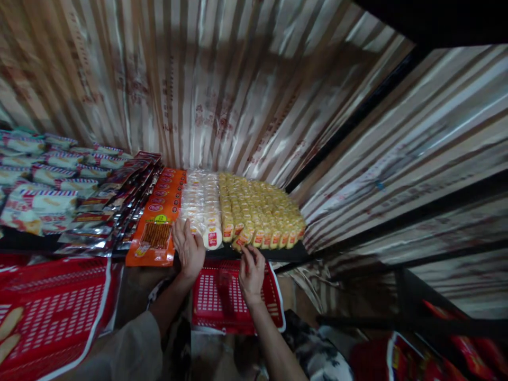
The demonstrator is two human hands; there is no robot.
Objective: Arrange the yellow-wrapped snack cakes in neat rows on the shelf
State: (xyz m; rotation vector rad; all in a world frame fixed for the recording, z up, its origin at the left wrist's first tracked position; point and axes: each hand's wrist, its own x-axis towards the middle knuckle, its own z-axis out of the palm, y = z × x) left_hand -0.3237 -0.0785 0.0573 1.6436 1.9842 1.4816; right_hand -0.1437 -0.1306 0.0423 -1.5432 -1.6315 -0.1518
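My right hand [252, 270] pinches the near end of a small yellow-wrapped snack packet [243, 236], which sits tilted at the front of several tight rows of matching yellow packets [262, 206]. My left hand [189, 248] lies with its fingers stretched out along the front left side of the white round wrapped snacks [200, 198]. A white round packet with a red label [212, 237] stands at the front of those rows. Left of that hand, a large orange snack bag [159, 233] overhangs the shelf edge.
Dark shiny packets [119, 198] and white bread-like packets [51, 206] fill the shelf's left side. Below are a red basket [222, 312] and a larger red basket [67, 296] at left. Striped sheeting [222, 79] hangs behind; a dark frame bar [357, 121] slants at right.
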